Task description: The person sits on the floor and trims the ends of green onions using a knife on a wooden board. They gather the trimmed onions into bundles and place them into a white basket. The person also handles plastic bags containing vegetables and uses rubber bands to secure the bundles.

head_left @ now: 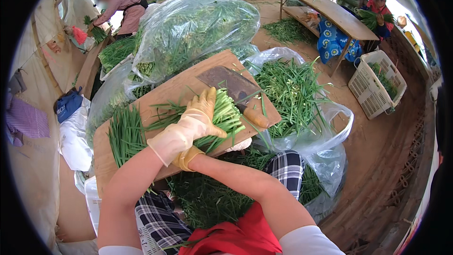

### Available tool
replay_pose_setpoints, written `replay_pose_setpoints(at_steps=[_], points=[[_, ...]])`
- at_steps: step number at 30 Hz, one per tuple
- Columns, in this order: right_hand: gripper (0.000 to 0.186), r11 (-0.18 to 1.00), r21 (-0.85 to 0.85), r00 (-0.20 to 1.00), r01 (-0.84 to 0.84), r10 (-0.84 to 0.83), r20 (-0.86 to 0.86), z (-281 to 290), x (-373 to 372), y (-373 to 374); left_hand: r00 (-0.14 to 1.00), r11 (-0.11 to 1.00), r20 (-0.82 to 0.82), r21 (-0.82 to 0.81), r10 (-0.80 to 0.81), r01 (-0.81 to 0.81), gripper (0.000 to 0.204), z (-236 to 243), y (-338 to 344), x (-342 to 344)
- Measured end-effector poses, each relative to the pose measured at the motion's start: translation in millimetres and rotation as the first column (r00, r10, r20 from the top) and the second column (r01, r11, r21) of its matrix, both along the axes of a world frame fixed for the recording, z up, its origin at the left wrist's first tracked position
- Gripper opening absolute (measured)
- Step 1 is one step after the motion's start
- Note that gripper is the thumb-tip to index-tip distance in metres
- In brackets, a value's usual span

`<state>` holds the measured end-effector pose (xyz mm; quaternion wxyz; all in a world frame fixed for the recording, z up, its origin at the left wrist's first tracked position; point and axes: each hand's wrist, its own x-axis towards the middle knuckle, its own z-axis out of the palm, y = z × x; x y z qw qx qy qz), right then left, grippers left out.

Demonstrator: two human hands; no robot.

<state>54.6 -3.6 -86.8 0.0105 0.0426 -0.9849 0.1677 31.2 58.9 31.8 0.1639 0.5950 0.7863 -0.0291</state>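
Observation:
My left hand (200,113), in a translucent yellowish glove, grips a bundle of green stalks (225,111) with pale cut ends on the wooden board (118,174). My right hand (184,158), gloved too, is at the board's near edge beneath my left wrist, its fingers hidden. Right of the bundle lies a cleaver (224,85) with a dark broad blade and wooden handle, among scattered cuttings. More long green leaves (125,137) lie on the board's left part.
Large clear bags of greens (196,33) stand beyond the board, loose cuttings (290,89) at its right. A white crate (377,85) stands near a wooden table (330,9). Co-workers (120,12) handle greens at back left and right. A white sack (75,137) lies left.

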Motion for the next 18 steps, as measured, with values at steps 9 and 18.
replay_pose_setpoints(at_steps=[9,18], points=[[0.04,0.95,-0.297,0.724,0.099,-0.273,-0.633,110,146,74,0.986,0.999,0.161,-0.026,0.047,-0.043,0.14,-27,19,-45],[0.024,0.803,0.426,0.899,0.416,-0.293,-0.325,51,138,206,0.999,0.983,-0.019,0.179,0.038,-0.034,0.129,-27,-3,-8]])
